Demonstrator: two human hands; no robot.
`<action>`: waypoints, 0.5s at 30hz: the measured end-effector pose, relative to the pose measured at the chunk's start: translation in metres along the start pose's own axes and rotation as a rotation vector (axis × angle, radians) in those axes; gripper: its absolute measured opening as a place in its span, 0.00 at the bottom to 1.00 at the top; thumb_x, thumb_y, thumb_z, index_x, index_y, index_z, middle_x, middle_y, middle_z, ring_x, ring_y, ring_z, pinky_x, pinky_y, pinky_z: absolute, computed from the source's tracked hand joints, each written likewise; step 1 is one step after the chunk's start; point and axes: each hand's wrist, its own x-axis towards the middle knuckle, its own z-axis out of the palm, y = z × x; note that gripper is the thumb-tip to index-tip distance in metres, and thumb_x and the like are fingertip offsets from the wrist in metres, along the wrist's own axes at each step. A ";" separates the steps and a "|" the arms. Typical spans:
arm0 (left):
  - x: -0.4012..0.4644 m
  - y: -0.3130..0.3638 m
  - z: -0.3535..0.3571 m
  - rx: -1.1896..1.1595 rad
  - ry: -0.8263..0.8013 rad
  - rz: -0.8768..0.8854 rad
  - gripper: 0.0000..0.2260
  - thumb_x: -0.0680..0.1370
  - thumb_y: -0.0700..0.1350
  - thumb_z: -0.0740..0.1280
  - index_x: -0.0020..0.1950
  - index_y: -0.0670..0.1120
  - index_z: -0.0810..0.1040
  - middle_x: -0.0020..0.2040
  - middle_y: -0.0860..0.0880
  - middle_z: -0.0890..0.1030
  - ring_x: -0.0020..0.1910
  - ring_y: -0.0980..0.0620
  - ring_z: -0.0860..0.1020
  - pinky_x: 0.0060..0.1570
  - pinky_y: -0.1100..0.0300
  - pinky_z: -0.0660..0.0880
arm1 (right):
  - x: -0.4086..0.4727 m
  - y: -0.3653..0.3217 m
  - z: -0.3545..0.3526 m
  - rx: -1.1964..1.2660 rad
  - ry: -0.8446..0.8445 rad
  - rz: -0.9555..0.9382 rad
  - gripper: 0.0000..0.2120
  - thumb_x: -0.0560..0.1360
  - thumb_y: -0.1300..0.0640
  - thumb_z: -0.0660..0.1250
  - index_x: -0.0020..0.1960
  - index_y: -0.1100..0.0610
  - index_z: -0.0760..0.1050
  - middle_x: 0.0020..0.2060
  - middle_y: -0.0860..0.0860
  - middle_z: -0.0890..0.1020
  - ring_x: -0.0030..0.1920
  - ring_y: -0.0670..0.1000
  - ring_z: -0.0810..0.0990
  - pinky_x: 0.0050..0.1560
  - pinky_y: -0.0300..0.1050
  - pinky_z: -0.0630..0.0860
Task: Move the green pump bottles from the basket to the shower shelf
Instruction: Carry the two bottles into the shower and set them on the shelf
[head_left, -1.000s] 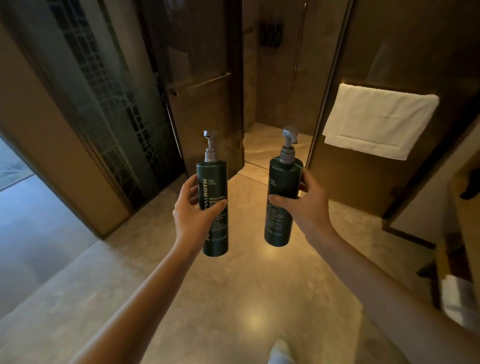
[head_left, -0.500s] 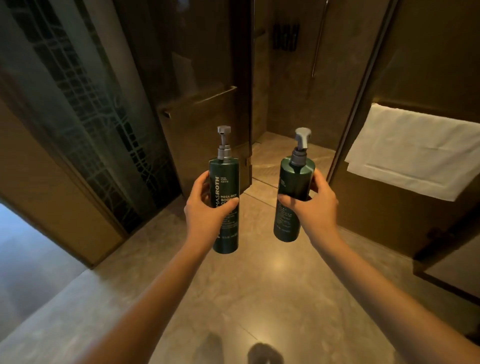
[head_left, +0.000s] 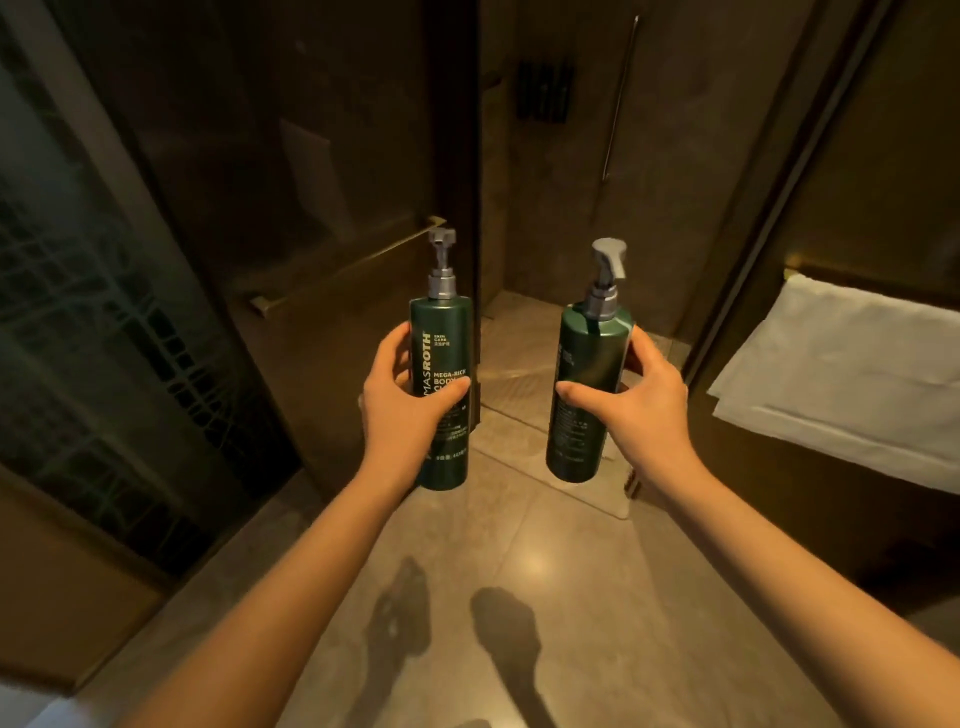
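We've got one green pump bottle per hand, both held out in front of us above the tiled floor (head_left: 545, 597), w/ nothing under them.

Left hand (head_left: 402, 402) is wrapped round the mid-body of the left bottle (head_left: 441, 395): thumb across the front over the label, fingers curled behind the left side. Grip is closed tight on it. Bottle is upright, grey pump head (head_left: 441, 260) on top, white lettering reading "ROTH" up the side and "MEGA-RICH BODY" beside it; lower text too small to read.

Right hand (head_left: 641, 410) is closed on the right bottle (head_left: 584, 395) the same way: thumb across the front, fingers round the right side near the shoulder. This one tilts a bit, top leaning to the right, its grey pump nozzle (head_left: 608, 270) pointing right. Label side is mostly turned away, print unreadable.

The 2 bottles are near each other but apart, a clear gap between them.

Ahead, between them, is the open shower doorway, w/ the dark stone shower wall (head_left: 675, 130) beyond. On that wall hangs a dark fixture (head_left: 543, 91) – can't tell what it is – and a thin vertical rail (head_left: 621, 98) to its right. Left is a glass door (head_left: 311, 182) w/ a brass bar handle (head_left: 353, 265). Right, a folded white towel (head_left: 852, 374) hangs over a bar. Two shadows of the bottles fall on the floor near the bottom edge.
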 end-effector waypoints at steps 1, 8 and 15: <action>0.022 0.000 0.007 0.000 -0.011 0.017 0.33 0.65 0.43 0.77 0.66 0.60 0.67 0.60 0.62 0.74 0.59 0.60 0.73 0.54 0.63 0.71 | 0.020 0.001 0.004 -0.001 0.022 -0.006 0.33 0.61 0.48 0.77 0.63 0.43 0.70 0.53 0.36 0.77 0.54 0.38 0.74 0.50 0.38 0.70; 0.147 -0.034 0.071 -0.012 -0.146 0.001 0.34 0.65 0.41 0.77 0.68 0.55 0.67 0.62 0.56 0.74 0.60 0.56 0.74 0.59 0.56 0.73 | 0.131 0.055 0.014 -0.039 0.148 0.085 0.34 0.61 0.51 0.78 0.65 0.48 0.71 0.57 0.43 0.79 0.57 0.44 0.75 0.56 0.45 0.72; 0.288 -0.064 0.167 0.002 -0.143 -0.005 0.35 0.65 0.40 0.77 0.67 0.56 0.67 0.52 0.66 0.72 0.46 0.77 0.74 0.39 0.77 0.72 | 0.289 0.114 0.006 -0.067 0.202 0.129 0.36 0.62 0.50 0.78 0.67 0.48 0.69 0.60 0.45 0.79 0.58 0.45 0.75 0.55 0.44 0.71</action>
